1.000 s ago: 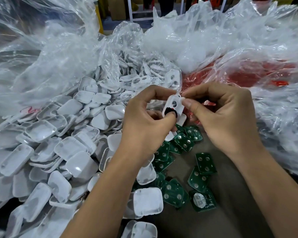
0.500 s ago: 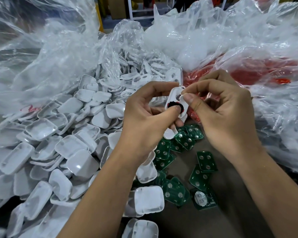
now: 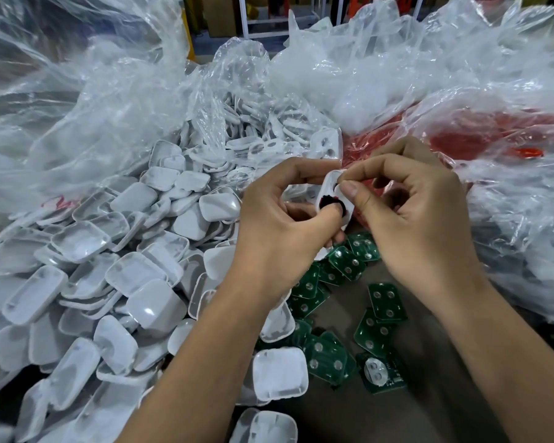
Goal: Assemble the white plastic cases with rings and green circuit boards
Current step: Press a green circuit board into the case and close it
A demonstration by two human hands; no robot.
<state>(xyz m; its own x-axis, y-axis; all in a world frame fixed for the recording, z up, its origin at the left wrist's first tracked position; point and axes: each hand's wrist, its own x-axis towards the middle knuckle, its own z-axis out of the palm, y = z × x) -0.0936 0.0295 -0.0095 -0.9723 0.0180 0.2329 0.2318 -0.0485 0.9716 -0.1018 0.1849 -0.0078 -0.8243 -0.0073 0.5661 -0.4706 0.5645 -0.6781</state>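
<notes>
Both hands (image 3: 288, 225) (image 3: 419, 219) now lower, right thumb across the white case (image 3: 328, 190).

Counts on the bench

Two hands: left (image 3: 279, 225) and right (image 3: 419, 219), with one case (image 3: 328, 187) between them and one dark ring (image 3: 328, 204) on it. White cases (image 3: 135, 276) lie heaped, too many to count. Green boards (image 3: 386, 302): about a dozen show, some overlapped. Clear bags (image 3: 349, 78): several, edges unclear.
</notes>
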